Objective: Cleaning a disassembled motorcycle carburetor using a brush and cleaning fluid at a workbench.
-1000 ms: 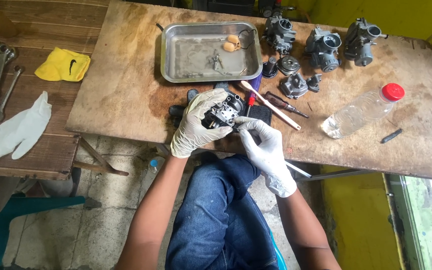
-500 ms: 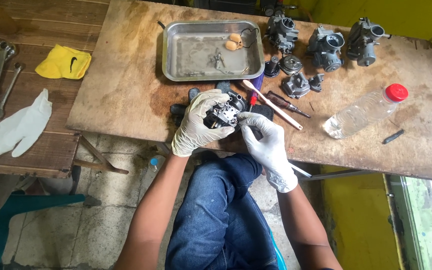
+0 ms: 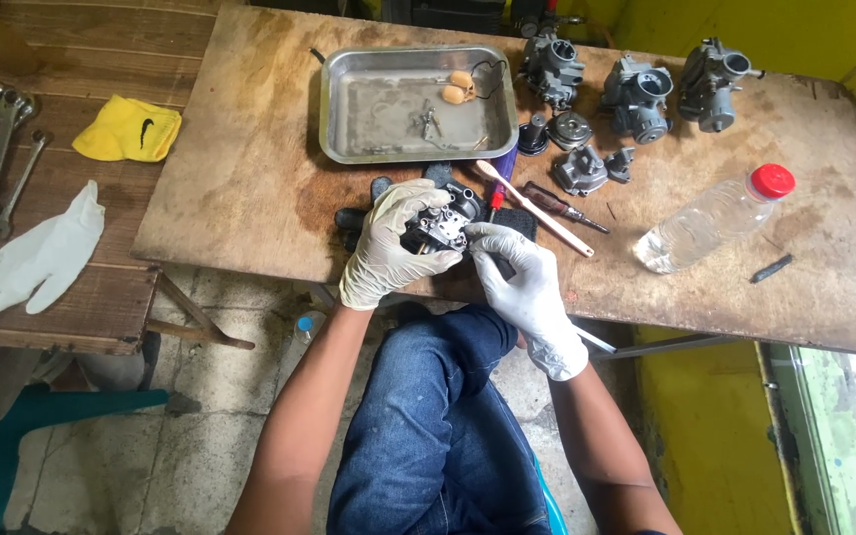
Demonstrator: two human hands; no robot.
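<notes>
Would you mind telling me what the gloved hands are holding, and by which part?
The left hand wraps over the top of a dark carburetor body; the right hand touches its right side, its exact grip hidden.

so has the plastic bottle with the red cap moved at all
No. The bottle lies in the same spot on the table, right of the screwdriver.

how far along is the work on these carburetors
Done, by the look of it: three grey metal carburetor bodies stand at the table's far edge, small loose parts lie in the steel tray. In hand: the left hand grips a dark carburetor while the right hand works at its side. Left: the grey loose covers nearby are not fitted to anything.
</notes>
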